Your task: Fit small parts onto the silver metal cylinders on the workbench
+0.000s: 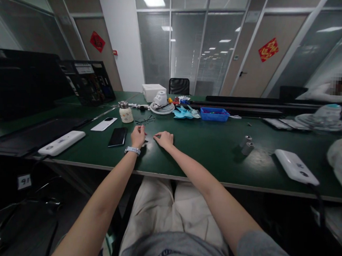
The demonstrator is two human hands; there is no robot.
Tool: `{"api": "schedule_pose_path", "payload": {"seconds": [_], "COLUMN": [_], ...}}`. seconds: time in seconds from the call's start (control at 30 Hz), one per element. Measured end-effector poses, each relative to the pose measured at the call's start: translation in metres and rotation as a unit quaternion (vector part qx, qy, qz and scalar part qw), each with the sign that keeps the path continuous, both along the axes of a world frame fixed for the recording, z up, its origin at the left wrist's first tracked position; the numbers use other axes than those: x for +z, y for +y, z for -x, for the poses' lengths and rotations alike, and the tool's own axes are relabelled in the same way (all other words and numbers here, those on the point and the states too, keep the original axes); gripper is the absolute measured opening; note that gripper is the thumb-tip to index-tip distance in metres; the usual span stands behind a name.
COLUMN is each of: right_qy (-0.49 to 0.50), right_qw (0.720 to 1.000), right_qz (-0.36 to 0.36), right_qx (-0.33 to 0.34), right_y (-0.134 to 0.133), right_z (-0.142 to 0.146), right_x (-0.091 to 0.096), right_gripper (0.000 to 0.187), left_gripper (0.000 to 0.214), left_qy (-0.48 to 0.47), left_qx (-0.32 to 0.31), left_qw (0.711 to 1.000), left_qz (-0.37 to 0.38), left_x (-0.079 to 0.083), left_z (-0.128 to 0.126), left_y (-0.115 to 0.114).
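My left hand (138, 137), with a pale watch on its wrist, is over the green table (198, 156). Its fingers are curled together; whatever they might hold is too small to see. Beside it, my right hand (165, 139) rests on the tabletop, thumb and forefinger pinched towards the left hand, and I cannot make out anything between them. A gap separates the two hands. Left of my left hand lies a black phone (118, 136). Beyond that hand are dark-framed glasses (145, 120) and a cream bottle (126, 113) with a metal lid.
Two metallic cylinders (247, 148) stand to the right. White power banks lie at the left (61, 142) and right (296, 166). Farther back are a white fan (162, 106), light-blue fan blades (183, 112) and a blue basket (214, 115). Another person (319, 92) is at far right.
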State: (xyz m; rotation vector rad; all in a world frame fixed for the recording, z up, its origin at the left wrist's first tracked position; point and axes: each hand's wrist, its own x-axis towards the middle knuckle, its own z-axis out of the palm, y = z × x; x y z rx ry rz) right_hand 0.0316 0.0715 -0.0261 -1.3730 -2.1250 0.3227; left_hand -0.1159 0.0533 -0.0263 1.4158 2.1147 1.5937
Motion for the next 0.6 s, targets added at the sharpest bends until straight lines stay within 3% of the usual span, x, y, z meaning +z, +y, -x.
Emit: {"api": "schedule_pose_path", "payload": {"seconds": [0.1,0.17,0.3,0.37,0.47,0.53,0.6], "right_qy": [0.01,0.016,0.018,0.035,0.043,0.025,0.013], "right_qw": [1.0,0.998,0.984,0.972,0.938,0.92,0.915], "right_qz": [0.011,-0.006,-0.154,-0.233,-0.304,-0.315,-0.304], "right_qx": [0.026,0.058,0.087,0.01,-0.162,-0.23,-0.265], "right_y": [-0.004,-0.004,-0.004,-0.008,-0.022,-0.033,-0.045], "right_z": [-0.013,-0.042,-0.151,-0.22,-0.313,-0.358,-0.384], "right_x": [0.007,0.019,0.047,0.056,0.054,0.043,0.029], "right_gripper": [0.024,0.024,0.026,0.031,0.034,0.035,0.036], "left_gripper": [0.04,0.038,0.037,0.038,0.039,0.04,0.04], "left_qy": [0.002,0.001,0.009,0.013,0.015,0.017,0.018], "left_qx": [-0.001,0.0,-0.002,-0.001,0.008,0.011,0.012], "left_qw": [1.0,1.0,1.0,1.0,1.0,1.0,1.0], "left_qz": [0.001,0.003,0.008,0.005,0.002,0.004,0.004], "left_x": [0.0,0.003,0.006,0.006,0.003,0.001,0.0], "left_z": [0.0,-0.002,-0.005,-0.005,-0.003,-0.002,-0.001], "left_y": [0.0,-0.001,-0.003,-0.003,0.001,0.002,0.003]}}
